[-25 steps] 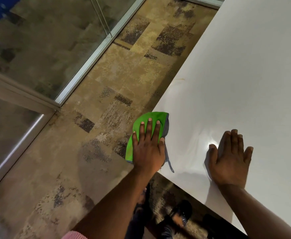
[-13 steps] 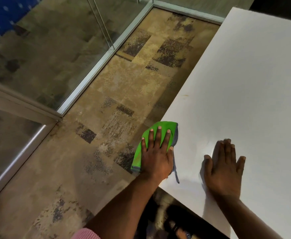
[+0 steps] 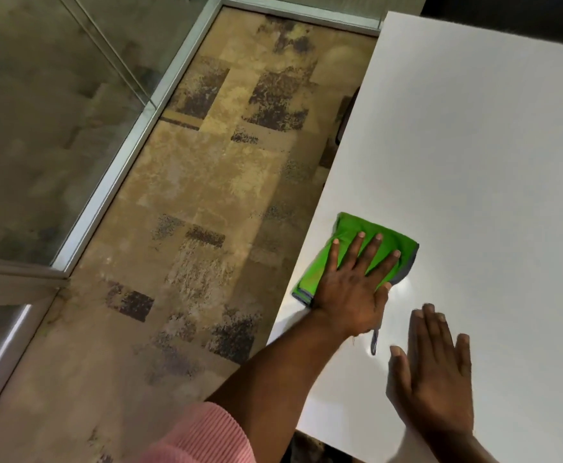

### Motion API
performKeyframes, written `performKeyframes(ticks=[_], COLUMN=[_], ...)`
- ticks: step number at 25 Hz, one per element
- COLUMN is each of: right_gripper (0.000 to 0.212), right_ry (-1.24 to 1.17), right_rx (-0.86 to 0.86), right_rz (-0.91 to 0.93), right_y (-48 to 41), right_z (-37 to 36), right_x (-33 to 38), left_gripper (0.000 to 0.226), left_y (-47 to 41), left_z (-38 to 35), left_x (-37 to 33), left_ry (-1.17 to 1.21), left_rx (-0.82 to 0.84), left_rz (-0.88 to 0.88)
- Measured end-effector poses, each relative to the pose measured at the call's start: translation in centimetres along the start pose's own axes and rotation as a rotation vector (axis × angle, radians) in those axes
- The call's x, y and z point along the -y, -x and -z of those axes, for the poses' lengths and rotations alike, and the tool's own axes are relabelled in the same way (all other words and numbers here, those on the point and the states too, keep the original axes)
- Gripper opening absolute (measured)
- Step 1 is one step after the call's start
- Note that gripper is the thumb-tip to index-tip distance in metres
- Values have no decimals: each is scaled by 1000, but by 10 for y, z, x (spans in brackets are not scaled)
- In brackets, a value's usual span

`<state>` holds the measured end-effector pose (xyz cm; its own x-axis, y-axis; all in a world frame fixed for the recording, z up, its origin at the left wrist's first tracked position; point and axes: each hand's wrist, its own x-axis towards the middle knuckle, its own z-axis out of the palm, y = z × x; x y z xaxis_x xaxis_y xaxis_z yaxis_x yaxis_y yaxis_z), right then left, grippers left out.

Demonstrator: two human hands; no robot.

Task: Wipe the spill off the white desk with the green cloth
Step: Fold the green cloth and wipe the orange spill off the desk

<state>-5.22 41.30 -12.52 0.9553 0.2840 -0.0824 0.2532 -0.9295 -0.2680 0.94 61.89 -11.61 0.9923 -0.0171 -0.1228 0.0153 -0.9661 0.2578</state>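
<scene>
Green cloth (image 3: pixel 370 243): soft, light, folded; lies on white desk (image 3: pixel 473 162) near its 9 o'clock edge. It is pinned flat under the splayed left hand (image 3: pixel 353 285); best pressed mid-fold. Right hand (image 3: pixel 437 379) is laid flat, empty, at 5 o'clock.

One head-worn view looks steeply down, close over the desk's (image 3: pixel 473 162) near-left corner.

cloth (image 3: pixel 367 242): bright green, grey trim | desk (image 3: pixel 473 155): plain white, at 3 o'clock | floor (image 3: pixel 213 195): mottled tan with dark brown patches, at 9 o'clock | sleeve (image 3: pixel 203 436): ribbed pink, at 6 o'clock
</scene>
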Motion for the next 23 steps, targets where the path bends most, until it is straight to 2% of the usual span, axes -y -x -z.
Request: performKeyframes(ticks=[7,13,18,23], right_gripper=[72,72,73,73], right_ry=[15,43,48,50], right_rx=[2,26,41,67], right_rz=[13,32,28,22], right_y=[-3,-1,0,-1], right_z=[-1,-1,2,2], right_x=[1,1,-1,1], left_gripper=[65,63,63,60], left_y=[-53,-49,-10,71], left_z=[17,13,8,-7], left_x=[36,50,50,35], left_ry=[18,100,136,70], left_rx=[-72,-143,-208,-267], left_rz=[257,432,508,582])
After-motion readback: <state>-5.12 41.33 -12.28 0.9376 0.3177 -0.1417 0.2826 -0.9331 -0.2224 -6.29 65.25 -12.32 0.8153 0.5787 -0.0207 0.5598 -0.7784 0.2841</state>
